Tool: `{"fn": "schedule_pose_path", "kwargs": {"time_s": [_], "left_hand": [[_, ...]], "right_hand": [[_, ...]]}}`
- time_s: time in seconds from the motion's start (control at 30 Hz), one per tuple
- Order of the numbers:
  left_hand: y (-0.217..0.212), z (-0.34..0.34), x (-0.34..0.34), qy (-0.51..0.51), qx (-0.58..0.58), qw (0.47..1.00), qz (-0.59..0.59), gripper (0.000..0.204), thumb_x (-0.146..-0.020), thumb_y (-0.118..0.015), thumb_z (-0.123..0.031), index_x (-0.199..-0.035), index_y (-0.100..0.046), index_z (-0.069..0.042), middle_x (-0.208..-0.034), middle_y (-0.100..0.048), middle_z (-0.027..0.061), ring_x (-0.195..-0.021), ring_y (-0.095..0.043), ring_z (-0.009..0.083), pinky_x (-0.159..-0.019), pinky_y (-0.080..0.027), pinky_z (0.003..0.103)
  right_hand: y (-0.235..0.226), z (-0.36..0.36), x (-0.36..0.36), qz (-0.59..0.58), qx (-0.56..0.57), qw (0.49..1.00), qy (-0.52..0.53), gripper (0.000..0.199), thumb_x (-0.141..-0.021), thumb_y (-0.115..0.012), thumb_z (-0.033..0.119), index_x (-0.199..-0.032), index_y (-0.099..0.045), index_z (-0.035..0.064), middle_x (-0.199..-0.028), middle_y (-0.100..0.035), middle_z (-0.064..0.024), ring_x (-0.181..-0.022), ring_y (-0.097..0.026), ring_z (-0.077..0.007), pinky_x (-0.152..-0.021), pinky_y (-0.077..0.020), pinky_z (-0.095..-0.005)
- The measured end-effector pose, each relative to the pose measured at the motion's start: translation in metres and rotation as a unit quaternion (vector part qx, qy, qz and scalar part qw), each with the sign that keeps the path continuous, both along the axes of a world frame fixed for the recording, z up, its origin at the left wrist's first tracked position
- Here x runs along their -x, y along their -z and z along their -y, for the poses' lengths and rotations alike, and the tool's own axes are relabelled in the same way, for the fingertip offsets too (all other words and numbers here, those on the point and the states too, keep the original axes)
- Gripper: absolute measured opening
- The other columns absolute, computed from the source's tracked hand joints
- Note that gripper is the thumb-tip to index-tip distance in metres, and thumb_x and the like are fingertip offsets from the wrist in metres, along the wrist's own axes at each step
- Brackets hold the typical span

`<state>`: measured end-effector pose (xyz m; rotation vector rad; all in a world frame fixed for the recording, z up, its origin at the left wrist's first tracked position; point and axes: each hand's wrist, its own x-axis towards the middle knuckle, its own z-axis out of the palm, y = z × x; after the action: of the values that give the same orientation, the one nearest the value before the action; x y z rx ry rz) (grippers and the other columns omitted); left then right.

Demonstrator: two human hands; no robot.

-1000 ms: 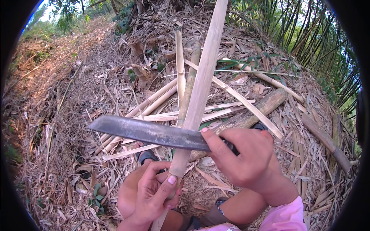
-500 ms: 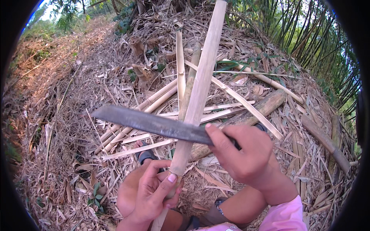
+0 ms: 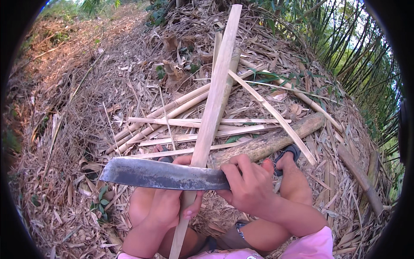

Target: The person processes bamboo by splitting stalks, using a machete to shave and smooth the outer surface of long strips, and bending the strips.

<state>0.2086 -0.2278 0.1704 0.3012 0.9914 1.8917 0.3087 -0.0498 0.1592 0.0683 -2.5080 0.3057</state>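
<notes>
My left hand [image 3: 167, 205] is wrapped round a long, pale bamboo slat [image 3: 217, 88] near its lower part. From my knees the slat slants up and away, its far end raised toward the top of the view. My right hand [image 3: 252, 183] grips a machete [image 3: 159, 174], its handle covered by my fingers. The dark, wide blade points left and crosses in front of the slat, hiding part of my left hand's fingers. Whether the edge touches the slat, I cannot tell.
A thick bamboo log [image 3: 276, 139] lies beyond my knees, between my sandalled feet. Split bamboo strips [image 3: 276, 114] and round poles [image 3: 172, 113] lie crossed on dry leaves. Cut stumps [image 3: 172, 74] stand farther off. Another pole [image 3: 361, 179] rests at the right, below bamboo stalks [image 3: 358, 56].
The machete has come down and nearer along the slat, and its blade is more level. It now covers part of my left hand. The slat's far end has shifted left.
</notes>
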Motion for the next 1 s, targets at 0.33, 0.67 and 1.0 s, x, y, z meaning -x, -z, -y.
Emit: {"fn": "schedule_pose_path", "kwargs": {"time_s": [0.33, 0.67, 1.0], "left_hand": [[-0.010, -0.011, -0.005, 0.005, 0.094, 0.995, 0.019, 0.034, -0.107, -0.037, -0.042, -0.124, -0.040, -0.013, -0.067, -0.053, 0.0045, -0.034, -0.040, 0.0092, -0.031, -0.032, 0.023], [-0.002, -0.007, 0.001, 0.084, 0.068, 0.990, 0.087, 0.029, -0.106, -0.038, -0.043, -0.121, -0.043, -0.019, -0.075, -0.053, 0.0062, -0.036, -0.035, 0.0070, -0.030, -0.027, 0.022], [-0.011, -0.014, -0.005, 0.002, 0.102, 0.994, 0.047, 0.030, -0.106, -0.041, -0.042, -0.120, -0.049, -0.016, -0.061, -0.050, 0.0000, -0.031, -0.031, 0.0054, -0.028, -0.024, 0.020]], "right_hand": [[0.004, -0.002, 0.008, -0.019, 0.015, 1.000, 0.001, 0.072, -0.078, -0.059, 0.076, -0.071, -0.054, 0.0050, -0.064, -0.047, -0.0081, -0.050, -0.055, -0.0240, -0.049, -0.0432, -0.0355], [0.005, -0.037, 0.017, -0.053, -0.027, 0.995, 0.075, 0.070, -0.081, -0.055, 0.076, -0.062, -0.049, 0.0086, -0.055, -0.050, -0.0056, -0.044, -0.054, -0.0217, -0.047, -0.0420, -0.0342], [0.002, -0.006, 0.018, -0.072, -0.067, 0.995, -0.018, 0.074, -0.078, -0.056, 0.079, -0.061, -0.047, 0.0075, -0.052, -0.046, -0.0054, -0.043, -0.052, -0.0214, -0.044, -0.0418, -0.0328]]}}
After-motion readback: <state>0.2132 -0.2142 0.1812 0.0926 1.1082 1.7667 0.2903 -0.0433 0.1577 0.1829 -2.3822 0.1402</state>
